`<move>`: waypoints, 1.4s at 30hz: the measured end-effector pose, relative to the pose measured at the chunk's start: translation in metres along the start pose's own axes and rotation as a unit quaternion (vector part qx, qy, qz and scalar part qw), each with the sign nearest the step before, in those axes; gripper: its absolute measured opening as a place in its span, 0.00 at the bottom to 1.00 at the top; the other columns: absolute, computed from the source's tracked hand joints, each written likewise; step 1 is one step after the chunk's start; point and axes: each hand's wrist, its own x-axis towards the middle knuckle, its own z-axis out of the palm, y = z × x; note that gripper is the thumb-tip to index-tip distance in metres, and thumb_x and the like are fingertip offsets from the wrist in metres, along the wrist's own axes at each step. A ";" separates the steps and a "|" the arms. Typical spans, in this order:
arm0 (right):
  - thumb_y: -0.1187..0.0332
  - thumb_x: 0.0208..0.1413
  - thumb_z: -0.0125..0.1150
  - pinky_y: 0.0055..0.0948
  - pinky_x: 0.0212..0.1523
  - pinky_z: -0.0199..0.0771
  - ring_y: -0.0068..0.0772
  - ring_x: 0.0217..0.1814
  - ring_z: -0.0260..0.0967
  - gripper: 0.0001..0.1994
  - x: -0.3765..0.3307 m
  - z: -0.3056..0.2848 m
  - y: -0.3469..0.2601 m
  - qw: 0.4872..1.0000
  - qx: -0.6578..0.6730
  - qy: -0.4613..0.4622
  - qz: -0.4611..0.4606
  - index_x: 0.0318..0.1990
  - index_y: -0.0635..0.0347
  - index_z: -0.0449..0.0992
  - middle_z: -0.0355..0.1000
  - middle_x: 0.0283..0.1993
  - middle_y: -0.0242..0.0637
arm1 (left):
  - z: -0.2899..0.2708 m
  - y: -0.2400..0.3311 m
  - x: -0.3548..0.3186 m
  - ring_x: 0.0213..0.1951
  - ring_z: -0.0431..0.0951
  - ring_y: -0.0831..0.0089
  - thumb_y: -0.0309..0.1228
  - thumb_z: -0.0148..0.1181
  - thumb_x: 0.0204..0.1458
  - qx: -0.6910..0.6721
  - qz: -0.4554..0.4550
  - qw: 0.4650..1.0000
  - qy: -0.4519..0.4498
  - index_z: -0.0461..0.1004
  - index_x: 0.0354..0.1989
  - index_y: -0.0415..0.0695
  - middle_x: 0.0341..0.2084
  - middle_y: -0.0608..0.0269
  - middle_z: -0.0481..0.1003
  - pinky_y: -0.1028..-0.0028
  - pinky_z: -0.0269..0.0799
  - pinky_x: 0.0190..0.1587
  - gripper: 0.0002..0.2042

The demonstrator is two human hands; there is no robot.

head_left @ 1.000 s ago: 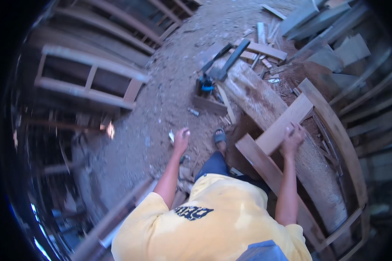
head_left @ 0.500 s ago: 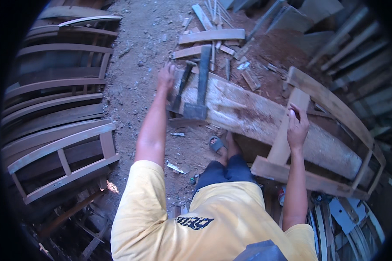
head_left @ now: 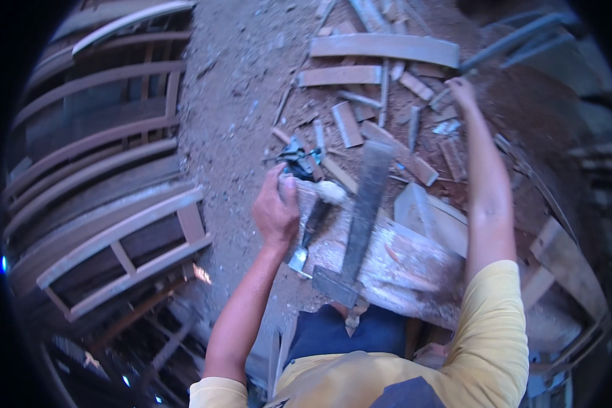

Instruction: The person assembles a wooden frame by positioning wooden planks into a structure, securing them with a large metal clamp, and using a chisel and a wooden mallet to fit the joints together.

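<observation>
My left hand (head_left: 277, 209) is at the near-left end of a worn wooden bench (head_left: 415, 262), thumb and forefinger apart, the other fingers partly hidden. My right hand (head_left: 461, 92) reaches far forward, down to the scattered wood offcuts (head_left: 415, 87); its fingers are blurred, and whether they hold a piece is unclear. On the bench lies a big dark mallet (head_left: 366, 217), its block head toward me. Beside it is a dark tool (head_left: 313, 221) with a shiny metal end (head_left: 297, 258). Just beyond my left hand sits a black-and-green object (head_left: 299, 158), too blurred to name.
Curved wooden pieces (head_left: 384, 49) lie on the dirt floor ahead among shavings and scraps. Arched wooden frames (head_left: 122, 255) are stacked along the left. Another arched frame (head_left: 571, 268) rests at the right of the bench.
My body has leaned forward. My right hand has left the frame on the bench and stretched out to the offcuts. My left hand stays near the bench's end.
</observation>
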 end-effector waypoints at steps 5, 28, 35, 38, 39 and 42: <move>0.52 0.49 0.72 0.40 0.56 0.75 0.46 0.53 0.78 0.31 0.129 -0.019 0.042 0.964 -0.175 0.202 0.014 0.56 0.65 0.78 0.78 0.54 0.53 | 0.008 0.004 0.009 0.46 0.82 0.49 0.45 0.56 0.60 -0.078 0.021 0.996 -0.028 0.73 0.57 0.41 0.43 0.47 0.81 0.60 0.77 0.48 0.23; 0.57 0.50 0.71 0.44 0.49 0.78 0.49 0.47 0.80 0.22 -0.345 -0.077 -0.320 0.966 -0.025 0.237 -0.096 0.49 0.62 0.78 0.81 0.44 0.49 | -0.003 -0.009 -0.003 0.46 0.80 0.42 0.58 0.47 0.63 0.006 0.028 1.000 0.002 0.74 0.56 0.49 0.44 0.45 0.80 0.50 0.72 0.48 0.27; 0.68 0.57 0.70 0.32 0.51 0.77 0.31 0.49 0.77 0.18 -0.750 -0.100 -0.261 0.836 0.289 0.457 -0.098 0.52 0.66 0.76 0.79 0.48 0.40 | 0.012 -0.029 0.010 0.61 0.70 0.44 0.60 0.48 0.61 -0.090 0.115 0.989 -0.001 0.68 0.65 0.47 0.58 0.41 0.72 0.49 0.62 0.62 0.33; 0.70 0.58 0.70 0.30 0.59 0.72 0.29 0.56 0.73 0.23 -0.853 -0.039 -0.188 0.730 0.479 0.486 -0.029 0.59 0.67 0.71 0.75 0.55 0.38 | 0.001 -0.037 0.003 0.67 0.59 0.41 0.57 0.47 0.64 -0.133 0.129 0.983 0.000 0.61 0.72 0.48 0.63 0.37 0.65 0.47 0.48 0.70 0.33; 0.70 0.58 0.70 0.31 0.59 0.72 0.27 0.57 0.72 0.23 -0.878 -0.015 -0.163 0.703 0.526 0.480 0.004 0.60 0.64 0.70 0.74 0.56 0.36 | -0.011 -0.032 -0.016 0.67 0.60 0.41 0.55 0.47 0.65 -0.134 0.188 0.972 0.042 0.61 0.71 0.47 0.62 0.37 0.66 0.47 0.48 0.70 0.33; 0.70 0.58 0.69 0.31 0.57 0.73 0.26 0.58 0.71 0.24 -0.909 0.044 -0.095 0.649 0.604 0.458 0.060 0.61 0.59 0.69 0.73 0.57 0.33 | -0.031 -0.034 -0.083 0.64 0.62 0.43 0.46 0.50 0.66 -0.117 0.342 0.925 0.115 0.66 0.65 0.40 0.58 0.40 0.69 0.48 0.47 0.70 0.26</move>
